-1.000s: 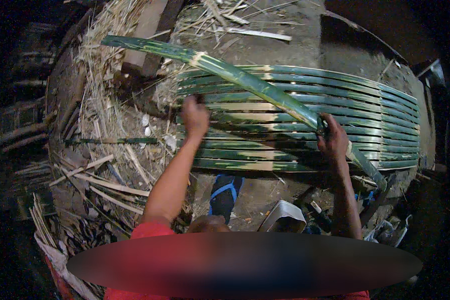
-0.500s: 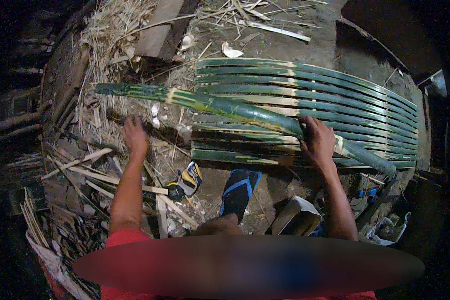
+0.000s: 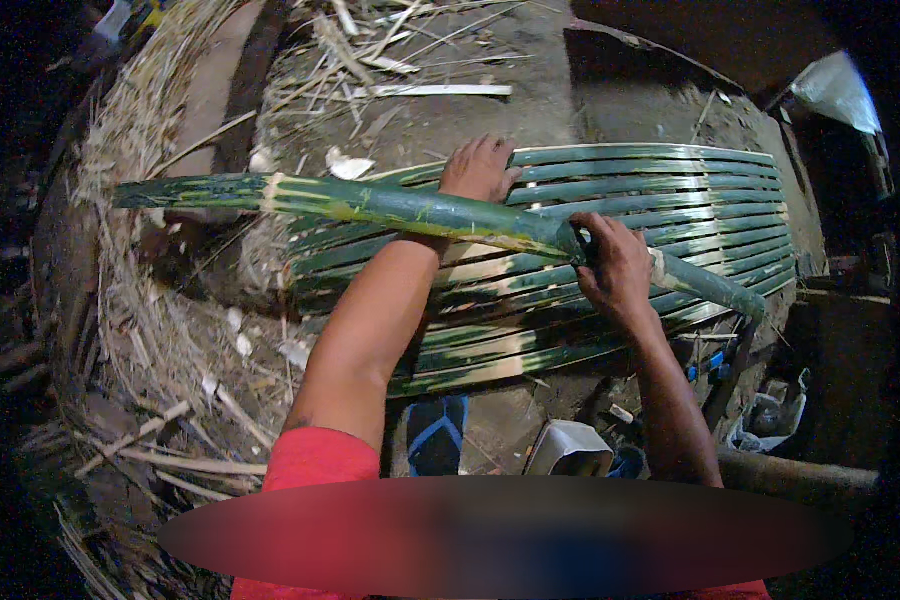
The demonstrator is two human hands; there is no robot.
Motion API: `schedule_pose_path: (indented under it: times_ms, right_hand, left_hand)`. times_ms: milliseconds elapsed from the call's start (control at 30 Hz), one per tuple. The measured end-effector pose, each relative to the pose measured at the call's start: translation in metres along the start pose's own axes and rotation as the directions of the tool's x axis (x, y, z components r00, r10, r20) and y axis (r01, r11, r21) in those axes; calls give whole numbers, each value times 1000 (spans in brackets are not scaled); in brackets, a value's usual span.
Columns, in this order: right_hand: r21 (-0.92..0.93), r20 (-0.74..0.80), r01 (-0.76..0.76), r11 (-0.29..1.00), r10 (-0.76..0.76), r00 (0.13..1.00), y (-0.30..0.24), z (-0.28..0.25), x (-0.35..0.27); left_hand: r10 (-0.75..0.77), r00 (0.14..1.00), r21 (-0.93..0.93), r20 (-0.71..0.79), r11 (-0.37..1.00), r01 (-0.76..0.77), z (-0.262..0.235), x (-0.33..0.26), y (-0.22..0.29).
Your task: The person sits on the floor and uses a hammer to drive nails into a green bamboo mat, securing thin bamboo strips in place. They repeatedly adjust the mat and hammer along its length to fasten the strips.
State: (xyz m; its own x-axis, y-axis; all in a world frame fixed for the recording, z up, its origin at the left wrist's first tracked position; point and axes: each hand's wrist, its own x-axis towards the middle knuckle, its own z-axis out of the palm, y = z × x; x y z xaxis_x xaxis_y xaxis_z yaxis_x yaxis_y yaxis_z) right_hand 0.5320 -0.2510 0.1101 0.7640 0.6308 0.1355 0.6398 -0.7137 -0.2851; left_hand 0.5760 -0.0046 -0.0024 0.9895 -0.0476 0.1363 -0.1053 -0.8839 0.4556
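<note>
A long green bamboo pole (image 3: 370,205) lies slanting over a panel of green bamboo slats (image 3: 670,190). My right hand (image 3: 615,265) is closed on the pole right of its middle, beside a dark gap in its wall. Under the pole passes my left forearm, and my left hand (image 3: 478,172) comes out on the far side. Its fingers curl over the far edge of the slat panel. Pale bands at the nodes run across the slats. The pole hides part of my left wrist.
Straw and shavings (image 3: 130,130) cover the ground at the left, beside a thick wooden beam (image 3: 215,90). Close to me are a blue-and-black flip-flop (image 3: 437,437) and a pale container (image 3: 570,450). A plastic bag (image 3: 775,410) lies at the right.
My left hand has moved right, from beyond the pole's near side to the panel's far edge. My right hand keeps its hold on the pole. The whole view has shifted.
</note>
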Motion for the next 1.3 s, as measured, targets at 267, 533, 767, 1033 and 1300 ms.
schedule_pose_path:
  times_ms: [267,533,767,1033,1300]
  right_hand:
    - [74,-89,-210,975,217,972,51,-72,0]
    - [-125,-248,-134,983,100,964,28,-187,-16]
    - [-94,-281,118,989,-140,949,-17,-268,-71]
    - [96,-18,84,992,-83,996,-66,-244,-113]
    - [71,-54,178,981,-175,983,-72,-197,-91]
  left_hand:
    - [-45,880,-210,472,964,162,-6,67,1]
    - [187,932,-238,310,965,-115,-162,-9,96]
    - [-7,921,268,389,957,-106,-281,-165,166]
    - [-93,913,315,398,948,-40,-322,-296,63]
    - [-414,899,258,145,893,369,-322,-337,3]
